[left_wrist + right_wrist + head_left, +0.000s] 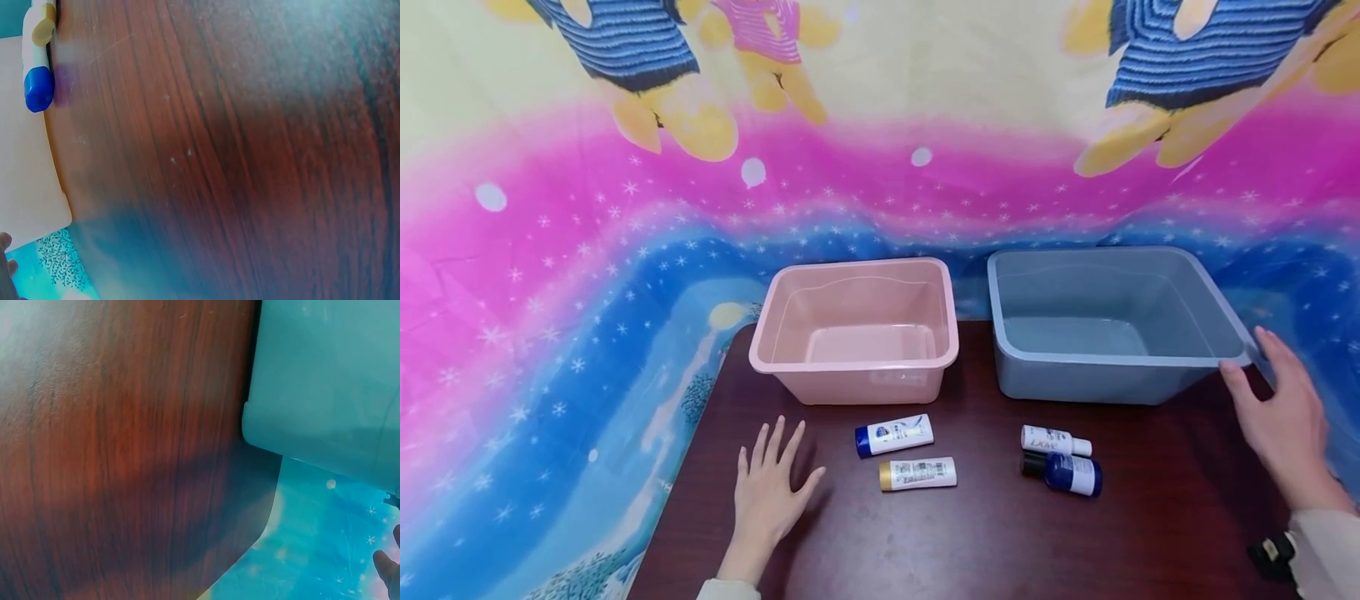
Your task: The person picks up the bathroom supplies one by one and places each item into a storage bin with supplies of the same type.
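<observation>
My left hand, fingers spread, is over the table's left part, holding nothing. To its right lie a white bottle with a blue cap and a white bottle with a gold cap. Its fingertips show at the edge of the left wrist view. At the front right corner of the blue-grey bin is my right hand, thumb and fingers apart, thumb tip right at the rim. Right of centre lie a small white bottle and a dark blue bottle with a black cap, side by side.
A pink bin stands at the back of the dark wood table, left of the blue-grey one. Behind the table hangs a printed cloth. A dark strap is at the right wrist.
</observation>
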